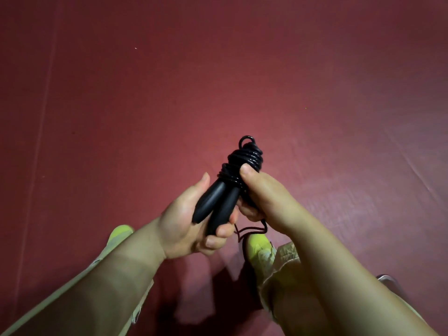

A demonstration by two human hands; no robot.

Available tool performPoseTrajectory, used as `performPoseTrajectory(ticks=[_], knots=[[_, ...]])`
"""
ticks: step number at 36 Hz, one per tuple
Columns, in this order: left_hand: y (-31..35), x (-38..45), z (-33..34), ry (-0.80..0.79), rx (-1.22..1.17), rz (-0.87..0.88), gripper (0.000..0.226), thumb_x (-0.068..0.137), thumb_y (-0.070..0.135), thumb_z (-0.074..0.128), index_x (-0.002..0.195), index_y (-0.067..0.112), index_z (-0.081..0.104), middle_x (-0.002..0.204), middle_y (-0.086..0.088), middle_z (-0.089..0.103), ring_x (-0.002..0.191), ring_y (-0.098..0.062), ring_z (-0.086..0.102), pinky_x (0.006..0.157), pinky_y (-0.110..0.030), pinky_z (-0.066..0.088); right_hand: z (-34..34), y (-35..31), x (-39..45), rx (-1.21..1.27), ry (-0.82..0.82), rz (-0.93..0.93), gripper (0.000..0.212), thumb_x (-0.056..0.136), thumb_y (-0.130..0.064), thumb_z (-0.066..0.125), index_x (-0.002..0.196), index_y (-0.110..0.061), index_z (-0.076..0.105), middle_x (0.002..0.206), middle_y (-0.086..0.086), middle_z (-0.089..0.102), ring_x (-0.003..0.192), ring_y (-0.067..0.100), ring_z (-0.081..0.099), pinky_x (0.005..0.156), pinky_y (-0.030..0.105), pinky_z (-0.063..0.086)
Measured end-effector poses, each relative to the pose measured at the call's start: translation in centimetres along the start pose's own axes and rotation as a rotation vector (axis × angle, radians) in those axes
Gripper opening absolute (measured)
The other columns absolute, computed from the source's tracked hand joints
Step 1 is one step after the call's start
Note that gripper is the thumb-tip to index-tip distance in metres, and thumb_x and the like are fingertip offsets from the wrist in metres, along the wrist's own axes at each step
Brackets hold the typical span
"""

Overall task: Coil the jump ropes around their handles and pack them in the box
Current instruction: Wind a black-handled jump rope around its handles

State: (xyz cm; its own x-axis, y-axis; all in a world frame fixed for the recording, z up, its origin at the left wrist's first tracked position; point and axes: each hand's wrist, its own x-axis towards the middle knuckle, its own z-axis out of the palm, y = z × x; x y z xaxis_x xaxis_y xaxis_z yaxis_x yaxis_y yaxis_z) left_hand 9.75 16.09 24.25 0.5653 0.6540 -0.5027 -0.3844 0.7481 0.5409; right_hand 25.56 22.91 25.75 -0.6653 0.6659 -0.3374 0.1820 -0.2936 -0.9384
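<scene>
Item: jump rope (232, 180), black, held in the air between both hands above the floor. Two black handles (215, 207) lie side by side, butt ends pointing down toward the wearer, upper ends bound together by glossy black cord (244, 157) wound in several turns. A small loop of cord stands up at the top of the bundle. A loose length of cord (249, 230) hangs out below the right hand and curves down toward the right shoe.

Left hand (194, 221): grasping the lower ends of the handles, fingers curled round them from beneath, thumb raised along the left side of the handles. The handles rise out of this hand up and to the right.

Right hand (261, 197): grasping the wound section from the right side, thumb tip pressed onto the coils, fingers wrapped behind and under the bundle. It sits just beside the left hand, fingertips nearly meeting.

Surroundings: dark red floor (169, 81), with a faint seam at the left. Two yellow-green shoes (258, 246) and pale trouser legs (286, 263) below the hands. Bare forearms enter from the bottom corners.
</scene>
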Motion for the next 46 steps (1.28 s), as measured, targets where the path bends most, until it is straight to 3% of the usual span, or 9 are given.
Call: performPoseTrajectory(ticks=[4,8,12,17,31,35,40,42,46], knots=[[0.0,0.4,-0.3,0.300,0.273,0.072,0.074,0.070,0.074,0.025,0.077,0.009,0.058,0.054,-0.004,0.049,0.038,-0.014,0.038,0.040,-0.019,0.019,0.0,0.2,0.2,-0.175,0.097,0.118,0.052,0.097,-0.054,0.039,0.076,-0.008,0.050,0.056,0.001,0.040,0.040,0.010,0.028,0.040,0.020,0.021],[-0.4,1.0,-0.6,0.565,0.545,0.128,0.071,0.090,0.066,0.024,0.078,0.007,0.061,0.054,-0.002,0.054,0.039,-0.013,0.043,0.038,-0.018,0.028,0.4,0.8,0.5,-0.377,0.207,0.207,0.060,0.097,-0.054,0.033,0.068,-0.009,0.060,0.044,-0.008,0.041,0.037,0.007,0.034,0.045,0.022,0.027],[-0.5,1.4,-1.9,0.718,0.728,0.153,0.094,0.067,0.085,0.024,0.078,0.000,0.065,0.058,-0.007,0.060,0.048,-0.019,0.051,0.062,-0.033,0.045,1.1,1.1,0.9,-0.579,0.322,0.243,0.065,0.097,-0.058,0.031,0.062,-0.011,0.060,0.048,-0.005,0.047,0.047,0.010,0.045,0.053,0.028,0.030],[0.1,1.1,-1.5,0.823,0.940,0.185,0.059,0.093,0.061,0.027,0.065,0.016,0.053,0.058,0.004,0.054,0.058,-0.018,0.051,0.068,-0.033,0.042,1.5,0.9,1.0,-0.540,0.324,0.255,0.068,0.095,-0.063,0.025,0.065,-0.014,0.062,0.054,-0.007,0.048,0.056,0.010,0.047,0.058,0.028,0.030],[0.0,1.3,-2.0,0.837,1.060,0.169,0.057,0.091,0.064,0.028,0.073,0.017,0.054,0.075,-0.002,0.059,0.070,-0.023,0.055,0.076,-0.038,0.047,1.5,1.3,0.8,-0.538,0.309,0.237,0.065,0.095,-0.063,0.026,0.071,-0.014,0.061,0.055,-0.009,0.046,0.052,0.007,0.043,0.055,0.026,0.028],[0.2,1.2,-1.4,0.868,1.165,0.120,0.050,0.085,0.067,0.030,0.074,0.021,0.046,0.076,0.002,0.052,0.072,-0.021,0.051,0.063,-0.034,0.038,1.5,1.4,0.9,-0.416,0.341,0.292,0.070,0.090,-0.071,0.028,0.076,-0.013,0.063,0.051,-0.011,0.042,0.043,0.003,0.036,0.051,0.024,0.024],[0.6,1.3,-0.6,0.903,1.244,0.120,0.041,0.087,0.063,0.037,0.090,0.024,0.049,0.083,0.007,0.052,0.078,-0.017,0.053,0.062,-0.032,0.036,1.5,1.1,1.3,-0.204,0.325,0.329,0.069,0.084,-0.079,0.034,0.076,-0.015,0.058,0.052,-0.008,0.032,0.040,0.009,0.023,0.045,0.026,0.018],[0.9,1.3,-0.6,0.858,1.148,0.139,0.041,0.084,0.065,0.046,0.086,0.024,0.051,0.079,0.007,0.053,0.070,-0.013,0.050,0.059,-0.031,0.034,1.3,0.9,1.2,-0.182,0.329,0.308,0.061,0.087,-0.073,0.037,0.069,-0.018,0.055,0.050,-0.010,0.031,0.039,0.008,0.023,0.045,0.026,0.019],[1.0,0.6,-0.2,0.621,0.671,0.198,0.053,0.061,0.067,0.063,0.085,0.021,0.059,0.069,0.001,0.057,0.059,-0.012,0.052,0.057,-0.028,0.039,0.7,0.8,1.0,-0.209,0.376,0.179,0.052,0.085,-0.065,0.041,0.056,-0.022,0.039,0.046,-0.010,0.032,0.037,0.006,0.025,0.051,0.030,0.019]])
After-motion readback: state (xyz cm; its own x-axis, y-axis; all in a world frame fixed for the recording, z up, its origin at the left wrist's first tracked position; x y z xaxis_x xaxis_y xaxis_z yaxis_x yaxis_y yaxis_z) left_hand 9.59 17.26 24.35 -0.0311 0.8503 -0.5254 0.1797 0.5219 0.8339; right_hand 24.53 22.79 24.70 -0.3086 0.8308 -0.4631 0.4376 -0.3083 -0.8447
